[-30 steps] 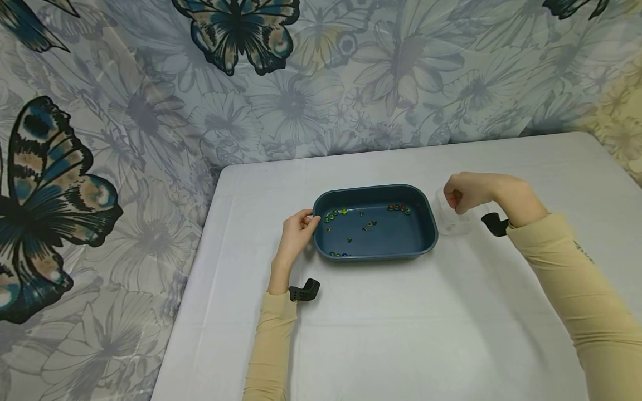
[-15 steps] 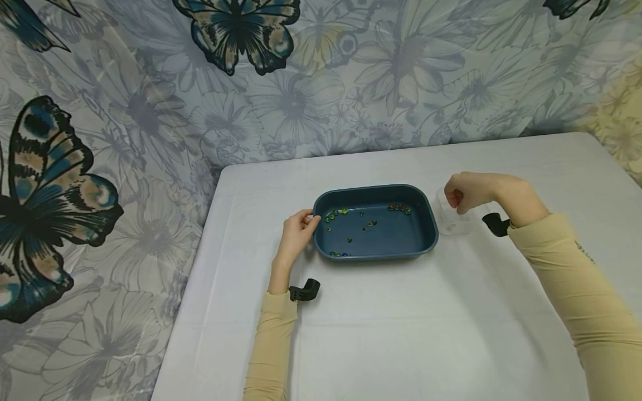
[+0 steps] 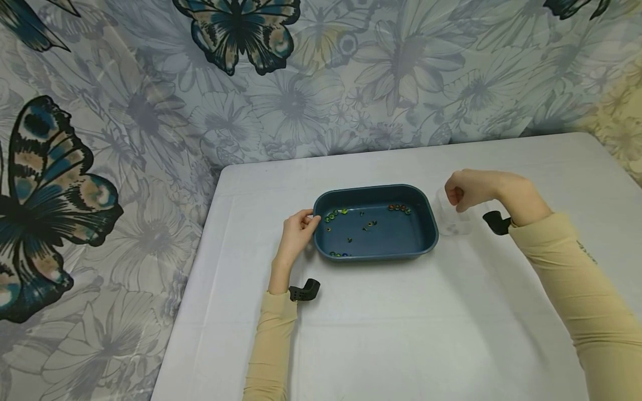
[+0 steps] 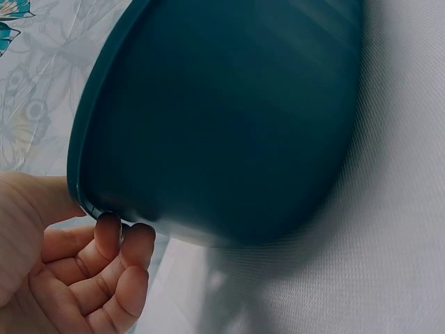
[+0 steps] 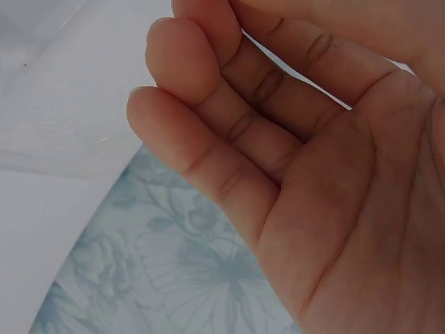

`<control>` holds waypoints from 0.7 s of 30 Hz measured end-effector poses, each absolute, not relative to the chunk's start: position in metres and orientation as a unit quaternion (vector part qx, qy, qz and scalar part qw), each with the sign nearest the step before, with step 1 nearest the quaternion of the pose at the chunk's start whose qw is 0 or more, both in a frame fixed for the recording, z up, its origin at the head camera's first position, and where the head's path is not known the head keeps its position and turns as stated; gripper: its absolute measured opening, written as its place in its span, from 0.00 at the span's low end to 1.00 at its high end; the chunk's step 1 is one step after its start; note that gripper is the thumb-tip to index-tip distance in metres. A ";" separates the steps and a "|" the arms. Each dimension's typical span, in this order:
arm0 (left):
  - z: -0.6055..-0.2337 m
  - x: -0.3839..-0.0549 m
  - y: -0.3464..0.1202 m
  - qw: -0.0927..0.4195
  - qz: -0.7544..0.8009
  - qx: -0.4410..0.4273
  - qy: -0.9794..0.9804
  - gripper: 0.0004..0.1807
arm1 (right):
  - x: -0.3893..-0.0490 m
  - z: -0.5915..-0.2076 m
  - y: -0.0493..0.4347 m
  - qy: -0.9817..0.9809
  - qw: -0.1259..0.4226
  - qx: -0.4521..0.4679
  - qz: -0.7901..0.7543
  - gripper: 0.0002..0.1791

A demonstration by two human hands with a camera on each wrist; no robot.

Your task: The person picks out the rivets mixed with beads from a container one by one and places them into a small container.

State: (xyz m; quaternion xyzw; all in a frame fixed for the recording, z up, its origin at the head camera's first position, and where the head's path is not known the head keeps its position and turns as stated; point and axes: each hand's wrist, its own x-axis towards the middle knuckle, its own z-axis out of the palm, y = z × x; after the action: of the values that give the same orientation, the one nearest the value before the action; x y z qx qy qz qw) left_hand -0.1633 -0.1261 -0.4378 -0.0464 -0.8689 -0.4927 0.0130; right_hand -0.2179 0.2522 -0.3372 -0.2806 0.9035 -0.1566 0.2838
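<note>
A dark blue rectangular basin (image 3: 396, 236) with rounded corners stands on the table. Small shiny glass beads (image 3: 398, 208) in green, amber, red-brown and blue lie scattered and in short rows on its floor. My left hand (image 3: 295, 234) pinches the basin's left rim, thumb on top and fingers curled below, as the left wrist view also shows. To the basin's right is a clear plastic container (image 3: 453, 227). Over it my right hand (image 3: 473, 190) points down with curled fingers (image 5: 184, 62); I cannot tell whether a bead is between its hidden tips.
A white cloth covers the table (image 3: 401, 328). Its far edge meets a hanging fabric (image 3: 296, 106) printed with flowers and butterflies. Black wrist camera mounts (image 3: 305, 290) sit at both cuffs.
My right hand has shifted very slightly up and right over the clear container. The left hand, the basin and the beads have stayed in place.
</note>
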 end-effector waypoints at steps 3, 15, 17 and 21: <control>-0.438 -0.163 -0.126 0.012 -0.493 -0.045 -0.869 0.17 | -0.219 -0.336 0.251 0.903 0.283 -0.284 -0.157 0.08; -0.437 -0.162 -0.126 0.018 -0.486 -0.049 -0.873 0.17 | -0.220 -0.328 0.237 0.902 0.276 -0.296 -0.155 0.07; -0.437 -0.162 -0.126 0.018 -0.485 -0.049 -0.873 0.17 | -0.220 -0.328 0.234 0.902 0.273 -0.299 -0.154 0.08; -0.436 -0.162 -0.126 0.019 -0.485 -0.047 -0.873 0.17 | -0.222 -0.328 0.231 0.901 0.268 -0.305 -0.152 0.08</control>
State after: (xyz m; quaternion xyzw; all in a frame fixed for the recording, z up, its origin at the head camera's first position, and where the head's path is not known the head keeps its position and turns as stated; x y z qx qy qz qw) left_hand -0.1618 -0.1261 -0.4362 -0.0473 -0.8729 -0.4853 0.0191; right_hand -0.2216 0.2310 -0.3278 -0.3045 0.9013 -0.1521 0.2679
